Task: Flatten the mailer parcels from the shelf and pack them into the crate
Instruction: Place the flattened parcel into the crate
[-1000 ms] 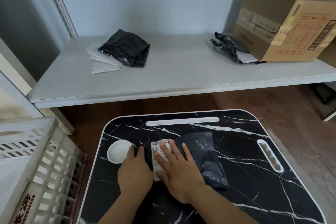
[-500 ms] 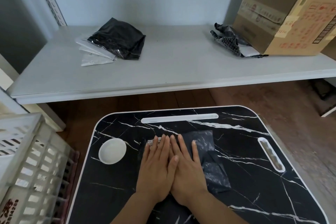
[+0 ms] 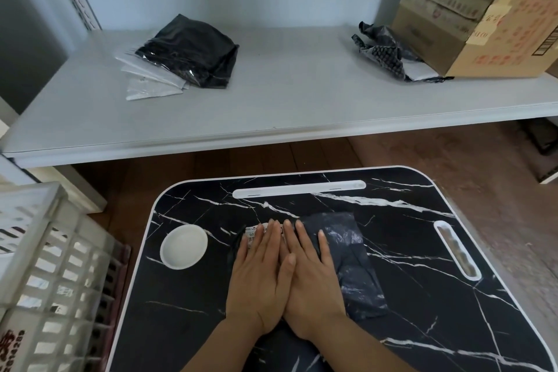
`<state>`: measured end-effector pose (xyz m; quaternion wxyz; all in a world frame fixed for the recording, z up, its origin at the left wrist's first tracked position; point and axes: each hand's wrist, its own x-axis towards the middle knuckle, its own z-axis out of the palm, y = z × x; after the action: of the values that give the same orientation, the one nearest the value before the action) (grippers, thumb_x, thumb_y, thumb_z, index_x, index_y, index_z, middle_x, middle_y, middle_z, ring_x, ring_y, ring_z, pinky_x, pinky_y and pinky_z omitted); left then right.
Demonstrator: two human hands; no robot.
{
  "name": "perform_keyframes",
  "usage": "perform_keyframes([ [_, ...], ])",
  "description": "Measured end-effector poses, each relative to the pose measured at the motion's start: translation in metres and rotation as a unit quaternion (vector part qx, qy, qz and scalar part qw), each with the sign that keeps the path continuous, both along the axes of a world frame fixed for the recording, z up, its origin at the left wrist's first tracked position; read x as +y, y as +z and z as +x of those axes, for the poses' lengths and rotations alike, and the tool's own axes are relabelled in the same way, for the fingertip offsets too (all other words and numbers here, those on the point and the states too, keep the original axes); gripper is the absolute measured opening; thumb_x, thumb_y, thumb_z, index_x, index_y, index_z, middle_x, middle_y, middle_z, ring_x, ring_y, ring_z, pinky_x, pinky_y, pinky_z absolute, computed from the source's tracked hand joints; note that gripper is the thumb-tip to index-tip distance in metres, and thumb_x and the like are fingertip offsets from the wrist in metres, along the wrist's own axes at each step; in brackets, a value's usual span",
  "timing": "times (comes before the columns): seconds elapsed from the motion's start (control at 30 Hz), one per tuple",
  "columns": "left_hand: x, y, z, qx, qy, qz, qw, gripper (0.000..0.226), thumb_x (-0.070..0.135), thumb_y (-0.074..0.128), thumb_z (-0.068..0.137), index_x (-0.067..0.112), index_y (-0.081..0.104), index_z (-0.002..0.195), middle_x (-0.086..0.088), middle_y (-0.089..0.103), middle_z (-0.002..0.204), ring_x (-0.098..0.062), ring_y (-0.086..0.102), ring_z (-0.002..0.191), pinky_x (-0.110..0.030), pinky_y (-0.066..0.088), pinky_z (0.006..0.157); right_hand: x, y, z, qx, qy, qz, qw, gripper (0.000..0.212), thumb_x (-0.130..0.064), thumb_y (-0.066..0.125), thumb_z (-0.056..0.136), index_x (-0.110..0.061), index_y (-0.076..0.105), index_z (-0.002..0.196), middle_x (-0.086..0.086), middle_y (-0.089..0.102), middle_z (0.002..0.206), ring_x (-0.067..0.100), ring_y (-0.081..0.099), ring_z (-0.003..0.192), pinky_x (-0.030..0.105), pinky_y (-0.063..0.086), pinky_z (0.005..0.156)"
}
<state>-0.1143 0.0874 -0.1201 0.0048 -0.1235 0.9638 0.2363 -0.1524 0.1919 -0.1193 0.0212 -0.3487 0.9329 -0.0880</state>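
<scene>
A dark mailer parcel [image 3: 350,263] with a white label lies on the black marble-pattern table [image 3: 407,296]. My left hand [image 3: 259,278] and my right hand [image 3: 311,278] press flat on it side by side, fingers straight, thumbs touching. Most of the parcel's left part is hidden under them. On the grey shelf [image 3: 287,106] lie a black mailer on silver mailers [image 3: 187,54] at the left and a crumpled black mailer [image 3: 383,51] at the right. The white slatted crate [image 3: 45,275] stands at the lower left.
A cardboard box [image 3: 480,9] sits on the shelf's right end, behind the crumpled mailer. A small white round dish [image 3: 183,246] lies on the table left of my hands. Brown floor shows between shelf and table.
My hands came together from slightly apart and now press flat side by side on the parcel. The view has tilted a little lower and closer.
</scene>
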Motion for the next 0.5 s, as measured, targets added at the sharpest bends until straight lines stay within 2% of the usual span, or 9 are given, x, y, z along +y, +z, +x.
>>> perform_keyframes([
  [0.13, -0.003, 0.001, -0.002, 0.002, 0.006, 0.031, 1.0, 0.093, 0.072, -0.033, 0.067, 0.031, -0.012, 0.147, 0.016, -0.01, 0.157, 0.007, -0.021, 0.139, -0.023, -0.017, 0.115, -0.001, 0.009, -0.006, -0.031, 0.013, -0.013, 0.999, 0.064, -0.046, 0.038, 0.091, -0.022, 0.03, 0.149, 0.0, 0.031, 0.154, 0.018, 0.029, 0.142, 0.044, 0.015, 0.11],
  [0.2, -0.009, 0.005, -0.002, 0.005, 0.014, 0.05, 0.999, 0.089, 0.074, -0.033, 0.065, 0.035, -0.015, 0.143, 0.017, -0.011, 0.157, 0.005, -0.021, 0.139, -0.022, -0.018, 0.114, 0.009, 0.019, -0.02, -0.073, 0.01, -0.063, 0.995, 0.056, -0.051, 0.016, 0.098, -0.03, 0.021, 0.15, -0.011, 0.015, 0.157, 0.005, 0.01, 0.146, 0.034, 0.004, 0.118],
  [0.23, -0.009, 0.008, -0.001, 0.007, 0.018, 0.044, 0.999, 0.085, 0.073, -0.034, 0.064, 0.039, -0.017, 0.141, 0.019, -0.014, 0.155, 0.001, -0.023, 0.14, -0.025, -0.018, 0.115, 0.019, 0.016, -0.027, -0.083, 0.007, -0.072, 0.994, 0.065, -0.058, -0.001, 0.093, -0.033, 0.017, 0.151, -0.014, 0.006, 0.158, 0.002, -0.003, 0.146, 0.032, -0.003, 0.118],
  [0.27, -0.009, 0.01, 0.0, 0.008, 0.017, 0.019, 1.0, 0.081, 0.072, -0.035, 0.065, 0.042, -0.019, 0.139, 0.021, -0.02, 0.153, -0.002, -0.025, 0.14, -0.031, -0.018, 0.115, 0.027, 0.015, -0.031, -0.074, 0.007, -0.059, 0.996, 0.073, -0.062, -0.013, 0.088, -0.035, 0.014, 0.15, -0.015, 0.003, 0.157, 0.005, -0.01, 0.146, 0.035, -0.007, 0.118],
  [0.3, -0.007, 0.01, 0.001, 0.001, 0.009, -0.016, 1.0, 0.077, 0.069, -0.035, 0.067, 0.046, -0.021, 0.139, 0.023, -0.025, 0.15, -0.006, -0.028, 0.14, -0.038, -0.019, 0.115, 0.035, 0.013, -0.033, -0.038, 0.004, -0.029, 0.999, 0.073, -0.063, -0.015, 0.088, -0.037, 0.015, 0.15, -0.014, 0.005, 0.157, 0.011, -0.009, 0.146, 0.04, -0.007, 0.116],
  [0.4, -0.002, 0.01, 0.002, -0.02, 0.008, -0.084, 0.996, 0.068, 0.066, -0.026, 0.076, 0.049, -0.017, 0.141, 0.021, -0.031, 0.148, -0.014, -0.031, 0.14, -0.052, -0.022, 0.111, 0.043, 0.008, -0.031, -0.005, -0.018, 0.047, 0.999, 0.054, -0.056, 0.011, 0.1, -0.035, 0.031, 0.146, -0.008, 0.034, 0.152, 0.028, 0.018, 0.145, 0.054, 0.009, 0.109],
  [0.43, -0.002, 0.007, 0.001, -0.023, 0.01, -0.105, 0.994, 0.065, 0.064, -0.019, 0.082, 0.047, -0.01, 0.144, 0.018, -0.024, 0.152, -0.017, -0.025, 0.143, -0.054, -0.019, 0.112, 0.042, 0.005, -0.03, 0.01, -0.021, 0.05, 0.999, 0.052, -0.054, 0.016, 0.101, -0.034, 0.034, 0.144, -0.007, 0.037, 0.15, 0.029, 0.021, 0.144, 0.055, 0.011, 0.108],
  [0.5, -0.002, 0.007, 0.002, -0.038, 0.002, -0.137, 0.99, 0.06, 0.059, 0.0, 0.095, 0.039, 0.02, 0.148, 0.01, 0.011, 0.158, -0.024, 0.006, 0.147, -0.057, 0.0, 0.112, 0.041, 0.002, -0.028, 0.017, -0.022, 0.054, 0.998, 0.051, -0.053, 0.018, 0.101, -0.033, 0.037, 0.144, -0.007, 0.037, 0.15, 0.027, 0.019, 0.144, 0.056, 0.012, 0.108],
])
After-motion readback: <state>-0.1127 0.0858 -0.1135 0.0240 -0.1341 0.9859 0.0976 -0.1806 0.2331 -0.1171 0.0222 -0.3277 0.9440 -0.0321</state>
